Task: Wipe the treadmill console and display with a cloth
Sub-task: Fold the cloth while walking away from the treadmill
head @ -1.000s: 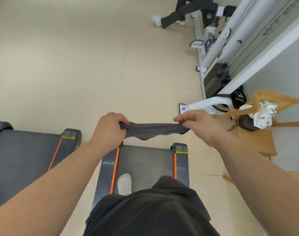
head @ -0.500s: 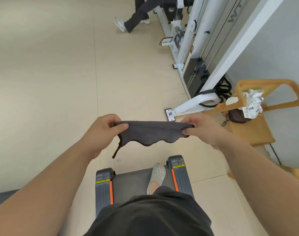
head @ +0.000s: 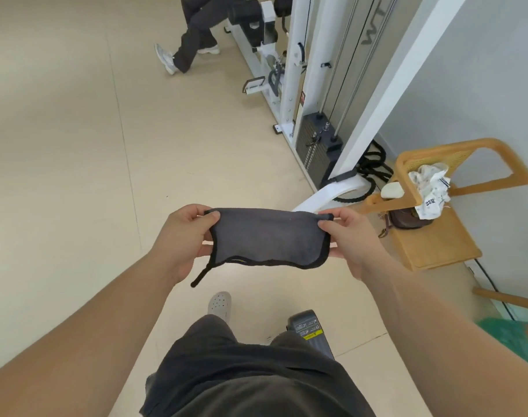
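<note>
A dark grey cloth with a black hem is stretched flat between my two hands in front of me, above the floor. My left hand pinches its left edge and my right hand pinches its right edge. A black loop hangs from the cloth's lower left corner. Only the rear corner of the treadmill shows, low and right of my legs. The console and display are out of view.
A white cable weight machine stands along the right wall. A wooden chair holding crumpled paper and a dark bag sits at right. Another person's legs are at the top. Beige floor spreads to the left.
The view has swung right, off the treadmill belt. The cloth, bunched a second ago, is now spread open between my hands. My foot is on the floor beside the treadmill.
</note>
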`<state>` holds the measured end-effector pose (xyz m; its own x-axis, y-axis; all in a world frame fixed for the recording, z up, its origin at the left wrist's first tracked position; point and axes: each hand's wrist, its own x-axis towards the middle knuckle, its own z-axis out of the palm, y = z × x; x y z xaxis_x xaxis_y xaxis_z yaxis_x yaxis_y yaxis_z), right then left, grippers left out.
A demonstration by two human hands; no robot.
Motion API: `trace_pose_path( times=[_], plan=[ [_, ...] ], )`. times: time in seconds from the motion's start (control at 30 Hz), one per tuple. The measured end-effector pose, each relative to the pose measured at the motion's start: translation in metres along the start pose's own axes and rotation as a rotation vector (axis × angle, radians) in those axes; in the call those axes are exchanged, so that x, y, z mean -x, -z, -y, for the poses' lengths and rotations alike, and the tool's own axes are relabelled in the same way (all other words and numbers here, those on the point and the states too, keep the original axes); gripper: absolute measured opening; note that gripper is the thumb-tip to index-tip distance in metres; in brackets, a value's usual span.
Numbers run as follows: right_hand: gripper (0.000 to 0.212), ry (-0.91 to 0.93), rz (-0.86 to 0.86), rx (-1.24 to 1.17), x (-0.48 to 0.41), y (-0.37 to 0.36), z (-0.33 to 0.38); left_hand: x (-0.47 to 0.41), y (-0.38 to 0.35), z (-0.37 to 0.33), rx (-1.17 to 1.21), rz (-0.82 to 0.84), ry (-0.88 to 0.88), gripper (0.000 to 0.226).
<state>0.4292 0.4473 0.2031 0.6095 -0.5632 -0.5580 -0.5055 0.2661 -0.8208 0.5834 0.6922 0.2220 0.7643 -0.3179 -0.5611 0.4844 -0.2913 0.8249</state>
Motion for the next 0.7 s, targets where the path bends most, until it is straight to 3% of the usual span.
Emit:
trace_pose_path(
  times=[0.3, 0.53, 0.7],
  plan=[
    [0.011, 0.106, -0.221, 0.045, -0.151, -0.035, -0.042, -0.198, -0.066, 0.034, -0.13, 0.253, -0.091, 0.01],
    [0.008, 0.124, -0.345, -0.047, -0.177, -0.048, -0.022, -0.234, -0.135, 0.012, -0.14, 0.347, -0.096, 0.01],
    [0.006, 0.151, -0.43, -0.226, -0.195, -0.02, -0.014, -0.244, -0.215, -0.008, -0.212, 0.524, -0.142, 0.011]
  ],
)
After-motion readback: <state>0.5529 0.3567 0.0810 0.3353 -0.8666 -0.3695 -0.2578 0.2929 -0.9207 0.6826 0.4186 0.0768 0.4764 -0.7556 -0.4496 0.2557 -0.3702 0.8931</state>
